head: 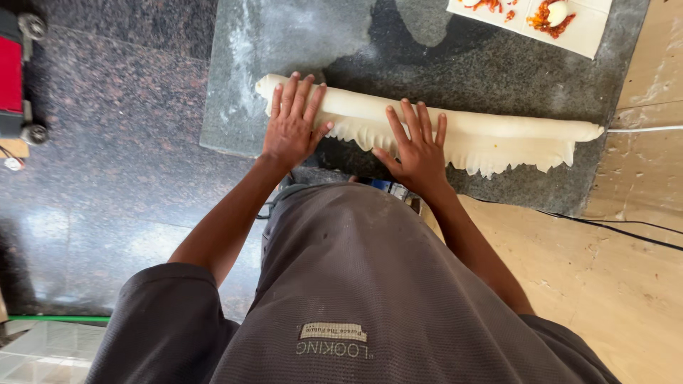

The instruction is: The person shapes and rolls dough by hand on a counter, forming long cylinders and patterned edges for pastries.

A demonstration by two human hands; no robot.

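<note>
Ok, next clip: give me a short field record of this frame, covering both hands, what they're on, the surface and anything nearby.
view: head camera looking down
left hand: flat, fingers spread, pressing on the left part of the dough roll
right hand: flat, fingers spread, on the middle of the roll's frilled near edge
dough roll: long, pale, lying across the stone slab
slab: grey, dusted with flour
far corner: pale dough squares with red filling
left edge: red wheeled object, partly cut off
</note>
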